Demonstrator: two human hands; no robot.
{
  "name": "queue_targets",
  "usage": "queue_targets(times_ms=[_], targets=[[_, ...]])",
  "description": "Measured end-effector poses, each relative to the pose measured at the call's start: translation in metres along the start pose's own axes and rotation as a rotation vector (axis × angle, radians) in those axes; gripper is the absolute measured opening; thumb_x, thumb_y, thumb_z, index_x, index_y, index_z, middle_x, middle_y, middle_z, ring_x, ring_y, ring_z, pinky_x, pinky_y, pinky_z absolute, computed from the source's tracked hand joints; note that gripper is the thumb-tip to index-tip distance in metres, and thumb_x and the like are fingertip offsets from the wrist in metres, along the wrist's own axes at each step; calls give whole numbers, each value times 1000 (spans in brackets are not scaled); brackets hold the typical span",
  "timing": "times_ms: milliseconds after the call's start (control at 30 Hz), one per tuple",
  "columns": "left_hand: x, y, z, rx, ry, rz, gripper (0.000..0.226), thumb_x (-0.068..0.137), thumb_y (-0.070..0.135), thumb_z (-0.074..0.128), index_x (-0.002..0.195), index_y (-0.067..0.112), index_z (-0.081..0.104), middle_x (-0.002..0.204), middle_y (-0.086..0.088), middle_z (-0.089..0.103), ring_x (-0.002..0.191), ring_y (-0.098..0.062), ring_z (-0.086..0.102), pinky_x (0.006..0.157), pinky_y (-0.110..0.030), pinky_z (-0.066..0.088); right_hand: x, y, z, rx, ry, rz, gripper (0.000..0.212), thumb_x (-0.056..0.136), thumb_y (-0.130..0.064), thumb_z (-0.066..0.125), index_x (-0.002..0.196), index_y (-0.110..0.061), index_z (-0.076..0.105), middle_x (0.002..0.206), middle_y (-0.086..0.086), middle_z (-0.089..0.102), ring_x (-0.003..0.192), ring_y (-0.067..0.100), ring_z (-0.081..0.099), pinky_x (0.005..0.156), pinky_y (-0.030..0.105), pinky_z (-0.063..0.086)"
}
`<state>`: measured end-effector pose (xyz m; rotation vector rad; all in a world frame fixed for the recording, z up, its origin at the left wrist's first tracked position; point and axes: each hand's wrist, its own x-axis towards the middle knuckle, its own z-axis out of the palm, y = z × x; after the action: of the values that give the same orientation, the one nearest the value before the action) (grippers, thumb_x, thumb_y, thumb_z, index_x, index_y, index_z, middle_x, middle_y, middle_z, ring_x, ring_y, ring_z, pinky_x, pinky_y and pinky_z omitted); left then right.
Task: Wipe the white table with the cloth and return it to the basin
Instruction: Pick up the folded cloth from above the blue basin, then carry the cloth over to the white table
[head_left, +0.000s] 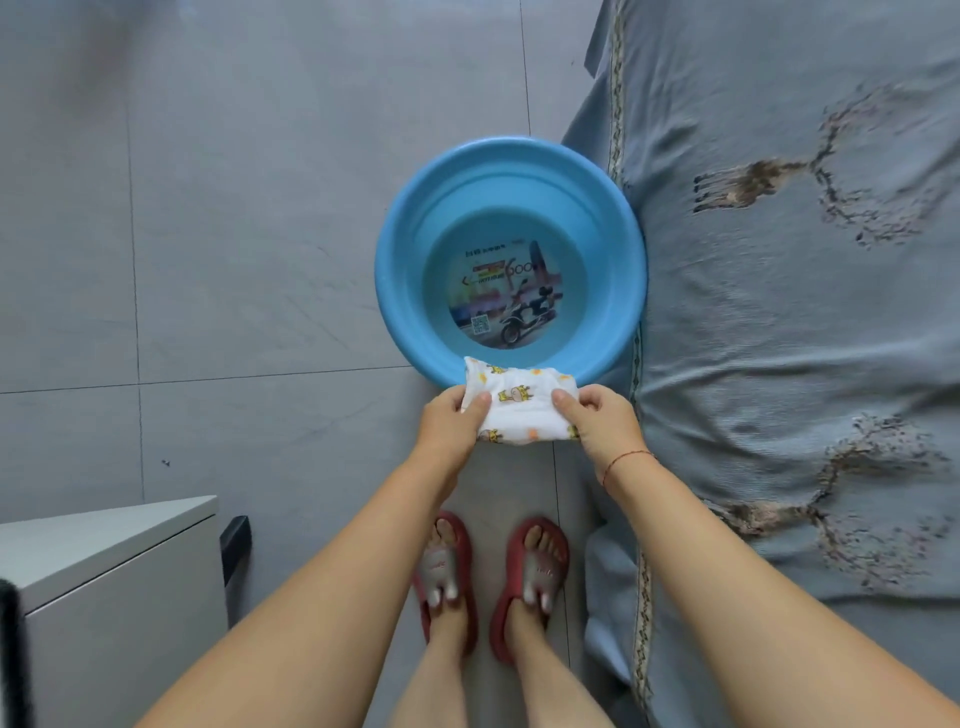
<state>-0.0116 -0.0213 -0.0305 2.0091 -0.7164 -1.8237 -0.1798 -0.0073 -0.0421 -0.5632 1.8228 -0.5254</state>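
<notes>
Here the cloth (522, 408), white with small yellow and orange cartoon prints, is held in the air above the near rim of the blue basin (410, 244). It is folded or bunched into a compact rectangle, and its far edge overlaps the basin rim in the head view.

Hands:
- The left hand (449, 421) grips the left end of the cloth, with the thumb on top and the fingers curled underneath.
- The right hand (605, 421) grips the right end in the same way. A thin red string bracelet (626, 460) sits on its wrist.
- The two hands are apart, with the cloth spanning the gap between them.

Surroundings:
- The basin stands on the grey tiled floor (208, 234). Its right side touches the hanging edge of a grey-blue bed cover (805, 338) with brown embroidered patterns.
- A round printed picture (506, 293) showing a scooter covers the bottom of the basin. Whether the basin holds water cannot be determined.
- The white tabletop (93, 540) is at the lower left, well apart from the basin and the cloth.
- The person stands just in front of the basin, wearing red slippers (447, 566).
</notes>
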Motion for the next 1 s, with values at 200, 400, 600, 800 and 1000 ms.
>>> queue_targets(times_ms=[200, 400, 600, 800, 1000], targets=[[-55, 46, -29, -4, 55, 165, 16, 95, 23, 54, 86, 26, 67, 86, 3, 69, 72, -2, 61, 65, -15, 48, -49, -61, -6, 39, -136, -114, 30, 90, -6, 58, 115, -18, 45, 96, 7, 71, 75, 13, 66, 72, 26, 52], [-130, 96, -87, -88, 144, 259, 11, 95, 16, 53, 101, 14, 62, 104, -13, 68, 99, -32, 63, 88, -46, 50, -124, -149, 10, -71, -267, -421, 62, 88, 7, 53, 140, -23, 39, 132, -2, 55, 121, 11, 53, 107, 36, 42], [-224, 119, -168, -251, 170, 399, 68, 95, 4, 50, 138, 48, 21, 114, 8, 66, 98, -10, 66, 78, -22, 54, -222, -220, 44, -151, -333, -656, 62, 84, 9, 56, 133, -28, 46, 129, -14, 55, 121, 2, 51, 109, 32, 38], [-332, 115, -250, -254, 299, 547, 55, 96, 7, 50, 121, 56, 47, 141, 14, 48, 126, -1, 46, 108, -28, 38, -330, -262, 82, -171, -567, -745, 68, 85, 13, 50, 131, -36, 45, 109, -27, 65, 82, 10, 66, 67, 28, 54], [-436, 74, -294, -256, 513, 614, 58, 95, 6, 51, 138, 43, 39, 145, 16, 40, 132, -4, 40, 112, -38, 36, -427, -281, 118, -236, -821, -820, 67, 85, 14, 56, 132, -32, 41, 114, -13, 61, 84, 14, 64, 68, 42, 54]])
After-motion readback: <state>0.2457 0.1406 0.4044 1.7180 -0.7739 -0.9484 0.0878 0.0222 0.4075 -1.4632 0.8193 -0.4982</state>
